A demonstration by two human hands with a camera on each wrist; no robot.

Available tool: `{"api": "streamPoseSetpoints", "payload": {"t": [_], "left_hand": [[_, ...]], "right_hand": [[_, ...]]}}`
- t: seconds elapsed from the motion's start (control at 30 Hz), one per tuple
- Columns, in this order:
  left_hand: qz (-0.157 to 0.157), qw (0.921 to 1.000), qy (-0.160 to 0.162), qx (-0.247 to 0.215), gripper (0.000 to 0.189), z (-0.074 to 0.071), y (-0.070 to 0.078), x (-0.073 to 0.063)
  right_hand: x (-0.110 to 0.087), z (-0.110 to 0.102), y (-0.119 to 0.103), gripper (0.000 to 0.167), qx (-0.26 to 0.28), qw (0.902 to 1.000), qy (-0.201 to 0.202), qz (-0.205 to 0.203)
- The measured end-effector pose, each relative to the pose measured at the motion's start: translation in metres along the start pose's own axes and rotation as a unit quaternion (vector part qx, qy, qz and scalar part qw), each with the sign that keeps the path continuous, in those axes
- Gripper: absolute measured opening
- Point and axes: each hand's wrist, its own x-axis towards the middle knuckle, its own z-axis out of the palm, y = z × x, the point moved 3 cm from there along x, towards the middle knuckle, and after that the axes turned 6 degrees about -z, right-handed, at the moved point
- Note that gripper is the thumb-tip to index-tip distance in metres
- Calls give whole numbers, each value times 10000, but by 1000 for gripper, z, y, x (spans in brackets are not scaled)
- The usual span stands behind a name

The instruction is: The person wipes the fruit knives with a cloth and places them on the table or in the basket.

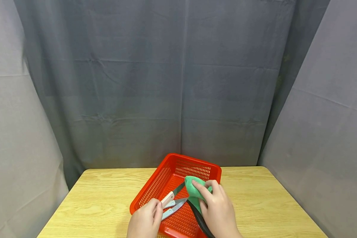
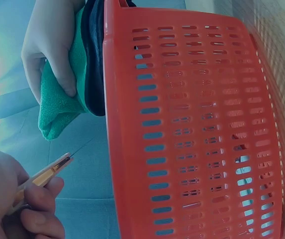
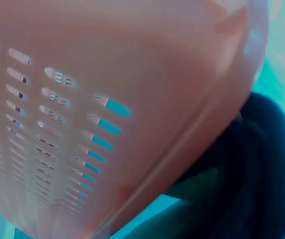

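My left hand (image 1: 145, 219) grips a knife by its pale pinkish handle (image 1: 167, 199), blade pointing away and to the right. In my right hand (image 1: 218, 210) a green cloth (image 1: 193, 188) is held between thumb and fingers. The blade (image 1: 179, 188) meets the cloth's edge in the head view, but a gap shows between them in the left wrist view. Below, inside a red plastic basket (image 1: 148, 188), lie two knives with light grey handles (image 1: 174, 210). A dark, strip-like thing (image 1: 200, 218) hangs beside the right hand; its kind cannot be told.
The slatted basket wall (image 2: 192, 124) stands beside the left hand and fills much of the right wrist view. Under it is a light wooden table (image 1: 101, 198). A grey curtain (image 1: 137, 82) hangs behind, with pale cloth panels (image 1: 324, 115) at both sides.
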Motion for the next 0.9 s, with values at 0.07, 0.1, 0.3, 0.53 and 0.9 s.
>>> {"api": "streamPoseSetpoints", "payload": {"t": [0.07,0.1,0.3,0.53,0.9], "left_hand": [[-18,10000,-4,7,11,0,0,0],[-23,10000,-5,11,11,0,0,0],[-64,9999,-84,-22,10,-1,2,0],[68,10000,-39,-43,10,-2,4,0],[685,9961,539,-126,14,-1,5,-2]], "right_hand": [[0,1,-1,67,82,9999,-40,-113],[0,2,-1,68,137,9997,-68,-177],[-1,6,-4,65,360,9977,-302,-495],[-2,8,-5,63,352,9974,-416,-475],[-2,9,1,64,236,9986,-464,30]]}}
